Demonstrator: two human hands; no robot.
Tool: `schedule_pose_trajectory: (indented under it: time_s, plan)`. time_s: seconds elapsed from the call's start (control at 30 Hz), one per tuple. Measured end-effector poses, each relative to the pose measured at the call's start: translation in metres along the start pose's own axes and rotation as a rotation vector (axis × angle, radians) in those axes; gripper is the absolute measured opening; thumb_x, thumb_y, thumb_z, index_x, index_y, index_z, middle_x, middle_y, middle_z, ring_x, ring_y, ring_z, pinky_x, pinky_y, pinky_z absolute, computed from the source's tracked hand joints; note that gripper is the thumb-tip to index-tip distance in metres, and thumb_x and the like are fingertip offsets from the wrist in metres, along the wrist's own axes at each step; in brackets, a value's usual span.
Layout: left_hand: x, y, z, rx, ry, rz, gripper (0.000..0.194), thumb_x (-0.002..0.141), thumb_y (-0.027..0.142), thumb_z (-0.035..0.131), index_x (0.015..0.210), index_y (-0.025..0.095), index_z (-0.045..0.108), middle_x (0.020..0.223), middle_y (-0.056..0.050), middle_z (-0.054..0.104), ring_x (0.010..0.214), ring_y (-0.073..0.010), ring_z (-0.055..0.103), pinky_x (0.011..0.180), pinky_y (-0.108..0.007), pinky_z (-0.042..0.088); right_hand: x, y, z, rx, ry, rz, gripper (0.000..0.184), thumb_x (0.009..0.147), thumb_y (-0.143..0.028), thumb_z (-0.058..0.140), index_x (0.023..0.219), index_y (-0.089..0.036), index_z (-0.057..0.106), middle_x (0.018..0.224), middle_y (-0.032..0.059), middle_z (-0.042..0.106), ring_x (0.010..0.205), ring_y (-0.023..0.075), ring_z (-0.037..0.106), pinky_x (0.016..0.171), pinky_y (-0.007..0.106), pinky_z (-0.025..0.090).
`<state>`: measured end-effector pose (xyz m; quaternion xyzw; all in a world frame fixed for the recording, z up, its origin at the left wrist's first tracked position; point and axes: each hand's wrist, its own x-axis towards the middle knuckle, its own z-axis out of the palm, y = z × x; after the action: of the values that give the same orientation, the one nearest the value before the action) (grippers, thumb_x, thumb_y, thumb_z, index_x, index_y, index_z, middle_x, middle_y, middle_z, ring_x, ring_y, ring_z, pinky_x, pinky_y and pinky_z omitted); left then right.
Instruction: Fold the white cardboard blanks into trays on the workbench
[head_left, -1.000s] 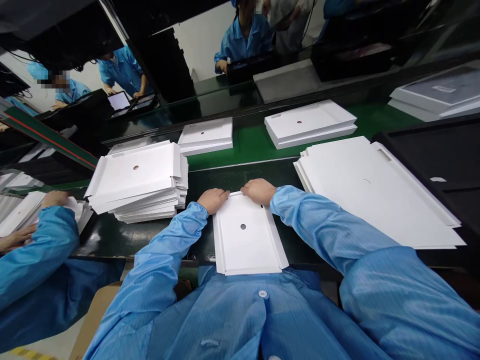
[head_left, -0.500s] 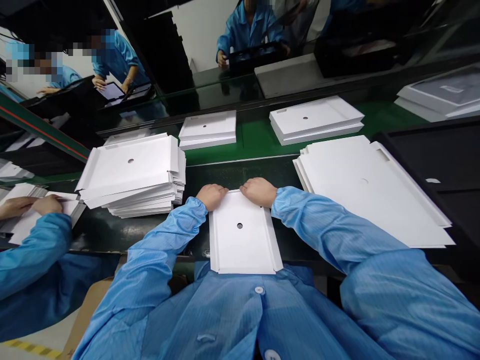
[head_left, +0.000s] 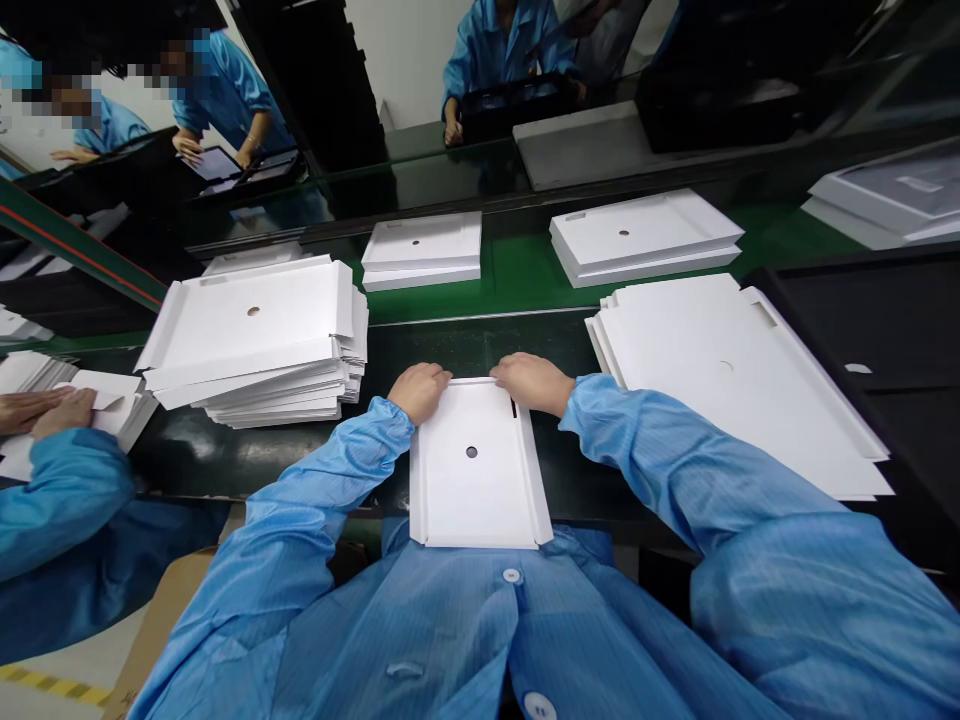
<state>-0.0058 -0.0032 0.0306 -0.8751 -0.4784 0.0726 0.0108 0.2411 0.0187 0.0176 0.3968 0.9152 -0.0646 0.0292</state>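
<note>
A white cardboard tray [head_left: 480, 490] with a round hole and narrow raised side flaps lies in front of me, its near end against my smock. At its far left corner my left hand [head_left: 421, 391] has its fingers curled over the edge. My right hand [head_left: 534, 381] grips the far right corner, thumb and fingers bent round the card. A small dark slot shows beside the right hand. Fingertips of both hands are partly hidden behind the far edge.
To the left stands a stack of folded white card pieces [head_left: 247, 335]; flat white sheets [head_left: 720, 380] lie at right. Two piles of white trays [head_left: 424, 250] [head_left: 645, 240] rest on the green belt [head_left: 517, 290]. A co-worker's hands [head_left: 64, 412] handle card at far left.
My right hand has shifted slightly right along the far edge, uncovering the slot. The left hand keeps its hold. The co-worker's hands at left moved a little over their card.
</note>
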Motion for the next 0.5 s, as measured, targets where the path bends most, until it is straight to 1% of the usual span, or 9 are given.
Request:
schedule_pose_trajectory:
  time_s: [0.1, 0.2, 0.27, 0.4, 0.5]
  plan:
    - [0.001, 0.001, 0.003, 0.007, -0.022, 0.003, 0.037, 0.095, 0.009, 0.043, 0.124, 0.017, 0.066, 0.109, -0.012, 0.065, 0.103, -0.0229, 0.06, 0.093, -0.036, 0.045, -0.004, -0.002, 0.0, -0.071, 0.026, -0.026, 0.025, 0.096, -0.011, 0.045, 0.103, -0.013, 0.069, 0.103, 0.0145, 0.068, 0.1, 0.0241, 0.06, 0.085, 0.032, 0.042]
    - [0.0, 0.0, 0.007, 0.005, -0.045, -0.006, 0.04, 0.094, 0.007, 0.043, 0.126, 0.016, 0.065, 0.11, -0.012, 0.064, 0.102, -0.0232, 0.059, 0.092, -0.036, 0.045, -0.006, -0.007, 0.002, -0.1, 0.071, -0.031, 0.027, 0.096, -0.011, 0.043, 0.105, -0.011, 0.069, 0.104, 0.016, 0.067, 0.1, 0.0249, 0.059, 0.084, 0.033, 0.041]
    - [-0.001, -0.002, 0.009, -0.012, -0.049, -0.024, 0.039, 0.094, 0.008, 0.044, 0.125, 0.018, 0.066, 0.111, -0.012, 0.063, 0.1, -0.0228, 0.06, 0.089, -0.036, 0.045, -0.006, -0.009, 0.005, -0.088, 0.096, -0.015, 0.028, 0.096, -0.009, 0.042, 0.107, -0.012, 0.068, 0.105, 0.0155, 0.067, 0.1, 0.0246, 0.058, 0.085, 0.033, 0.041]
    - [-0.003, -0.007, 0.01, -0.051, -0.062, -0.056, 0.029, 0.094, 0.014, 0.049, 0.111, 0.021, 0.071, 0.103, -0.009, 0.064, 0.092, -0.0216, 0.061, 0.08, -0.035, 0.044, -0.005, -0.008, 0.01, -0.048, 0.114, 0.023, 0.029, 0.096, -0.009, 0.042, 0.108, -0.013, 0.068, 0.105, 0.0142, 0.066, 0.1, 0.0237, 0.057, 0.087, 0.032, 0.04]
    - [-0.004, -0.006, 0.01, -0.031, -0.045, -0.065, 0.028, 0.092, 0.011, 0.048, 0.103, 0.019, 0.073, 0.095, -0.01, 0.064, 0.09, -0.0223, 0.061, 0.079, -0.036, 0.044, -0.004, -0.007, 0.011, -0.035, 0.108, 0.02, 0.028, 0.096, -0.009, 0.043, 0.106, -0.013, 0.068, 0.104, 0.0134, 0.067, 0.099, 0.0233, 0.057, 0.088, 0.031, 0.04]
